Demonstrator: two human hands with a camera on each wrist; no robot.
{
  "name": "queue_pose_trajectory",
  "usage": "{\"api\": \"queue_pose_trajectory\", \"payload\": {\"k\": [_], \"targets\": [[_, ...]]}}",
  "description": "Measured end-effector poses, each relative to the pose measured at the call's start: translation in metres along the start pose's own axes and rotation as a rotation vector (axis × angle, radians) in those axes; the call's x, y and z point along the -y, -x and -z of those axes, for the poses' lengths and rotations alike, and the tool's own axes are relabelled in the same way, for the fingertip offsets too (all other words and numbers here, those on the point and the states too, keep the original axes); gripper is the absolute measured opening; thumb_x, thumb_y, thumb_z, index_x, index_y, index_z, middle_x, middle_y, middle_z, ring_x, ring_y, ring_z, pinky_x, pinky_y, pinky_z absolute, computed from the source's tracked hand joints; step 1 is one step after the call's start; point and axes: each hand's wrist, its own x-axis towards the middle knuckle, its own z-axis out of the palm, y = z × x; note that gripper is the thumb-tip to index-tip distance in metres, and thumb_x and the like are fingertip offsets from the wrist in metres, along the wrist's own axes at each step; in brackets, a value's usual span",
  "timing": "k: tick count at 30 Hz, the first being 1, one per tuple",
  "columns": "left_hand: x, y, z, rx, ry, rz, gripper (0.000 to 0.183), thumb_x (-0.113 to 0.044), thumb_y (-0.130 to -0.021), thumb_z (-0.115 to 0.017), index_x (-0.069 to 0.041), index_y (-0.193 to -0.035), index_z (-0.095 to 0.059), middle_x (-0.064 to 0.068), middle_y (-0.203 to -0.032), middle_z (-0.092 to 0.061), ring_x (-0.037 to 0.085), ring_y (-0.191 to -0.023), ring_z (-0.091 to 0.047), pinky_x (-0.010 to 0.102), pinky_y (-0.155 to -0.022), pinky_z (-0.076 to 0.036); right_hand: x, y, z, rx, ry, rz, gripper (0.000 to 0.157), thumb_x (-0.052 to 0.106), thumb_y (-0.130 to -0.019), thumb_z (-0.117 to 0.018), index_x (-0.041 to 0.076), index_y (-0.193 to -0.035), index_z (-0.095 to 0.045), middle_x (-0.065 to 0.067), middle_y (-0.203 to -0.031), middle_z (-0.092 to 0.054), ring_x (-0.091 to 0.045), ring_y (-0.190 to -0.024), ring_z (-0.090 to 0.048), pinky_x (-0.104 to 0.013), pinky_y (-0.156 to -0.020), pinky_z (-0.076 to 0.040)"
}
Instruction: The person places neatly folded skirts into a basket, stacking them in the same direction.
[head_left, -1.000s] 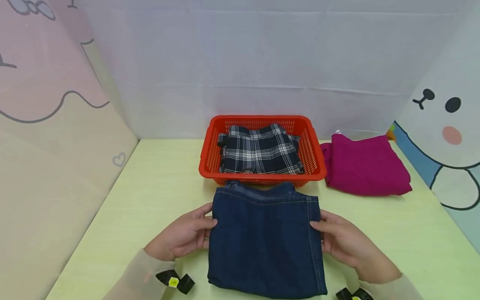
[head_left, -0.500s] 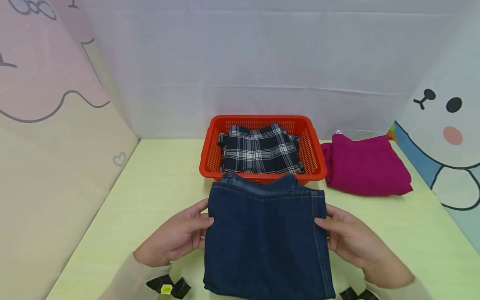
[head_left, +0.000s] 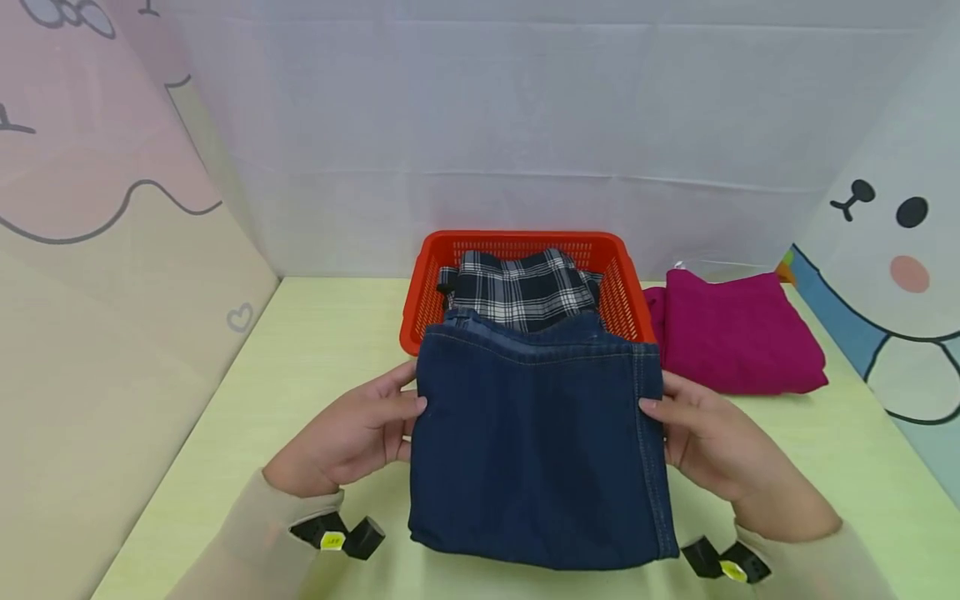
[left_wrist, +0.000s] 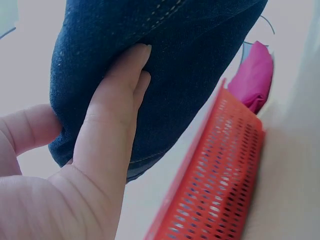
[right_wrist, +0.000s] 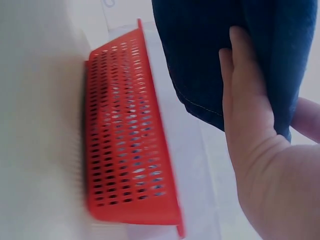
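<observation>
- Right now, you are holding the folded dark-blue denim (head_left: 532, 450) up in the air between both hands, its top edge overlapping the basket's front in the head view.
- Your left hand (head_left: 348, 433) is pinching the denim's left side, the thumb lying on the near face and the fingers (left_wrist: 120, 95) reaching behind; the grip is closing down to the cloth's own thickness.
- Your right hand (head_left: 723, 446) is pinching the opposite side likewise, thumb in front, fingers behind, with only denim between.
- The red basket (head_left: 525, 237) is standing on the pale table (head_left: 337, 333) beyond the denim; both wrist views are showing a gap between cloth and basket.
- Inside the basket, a black-and-white plaid cloth (head_left: 517, 292) is lying folded, its lower part hiding behind the denim.
- A folded magenta cloth (head_left: 742, 333) is resting on the table just beside the basket, on your right.
</observation>
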Motion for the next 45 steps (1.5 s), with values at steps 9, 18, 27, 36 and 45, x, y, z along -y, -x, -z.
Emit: {"api": "queue_pose_trajectory", "payload": {"k": [9, 18, 27, 36, 45], "targets": [[-0.04, -0.023, 0.0, -0.101, -0.056, -0.029, 0.054, -0.018, -0.097, -0.052, -0.023, -0.145, -0.028, 0.013, -0.111, -0.06, 0.024, -0.087, -0.065, 0.045, -0.083, -0.051, 0.038, -0.028, 0.003, -0.027, 0.092, 0.049, 0.037, 0.002, -0.101, -0.031, 0.002, -0.138, -0.035, -0.012, -0.12, -0.058, -0.025, -0.101, -0.063, -0.037, -0.086, -0.05], [-0.067, -0.058, 0.018, -0.087, -0.048, -0.036, 0.048, -0.016, -0.099, -0.047, -0.021, -0.144, -0.03, 0.011, -0.113, -0.057, 0.024, -0.09, -0.064, 0.044, -0.082, -0.051, 0.061, -0.066, 0.012, -0.199, 0.169, -0.004, 0.043, 0.013, -0.099, -0.047, 0.006, -0.14, -0.037, -0.008, -0.122, -0.056, -0.022, -0.102, -0.06, -0.036, -0.085, -0.051], [-0.088, -0.09, 0.038, -0.158, -0.078, -0.018, 0.048, -0.018, -0.099, -0.048, -0.023, -0.144, -0.034, 0.011, -0.116, -0.058, 0.024, -0.089, -0.064, 0.043, -0.082, -0.052, 0.072, -0.103, 0.022, -0.331, 0.234, -0.044, 0.046, 0.018, -0.1, -0.044, 0.015, -0.145, -0.035, -0.007, -0.138, -0.039, -0.026, -0.121, -0.043, -0.037, -0.092, -0.046], [-0.104, -0.119, 0.052, -0.289, -0.085, 0.007, 0.06, -0.025, -0.095, -0.056, -0.035, -0.146, -0.026, 0.008, -0.128, -0.052, 0.02, -0.09, -0.062, 0.038, -0.077, -0.053, 0.08, -0.133, 0.035, -0.347, 0.198, -0.045, 0.049, 0.017, -0.1, -0.043, 0.018, -0.147, -0.029, -0.006, -0.144, -0.032, -0.028, -0.128, -0.035, -0.044, -0.102, -0.036], [-0.105, -0.148, 0.067, -0.371, -0.09, 0.045, 0.058, -0.011, -0.096, -0.052, -0.029, -0.146, -0.029, 0.002, -0.139, -0.042, 0.026, -0.117, -0.049, 0.043, -0.091, -0.046, 0.078, -0.159, 0.051, -0.412, 0.138, -0.081, 0.057, 0.008, -0.097, -0.049, 0.017, -0.149, -0.026, -0.003, -0.147, -0.03, -0.025, -0.13, -0.035, -0.042, -0.103, -0.036]]}}
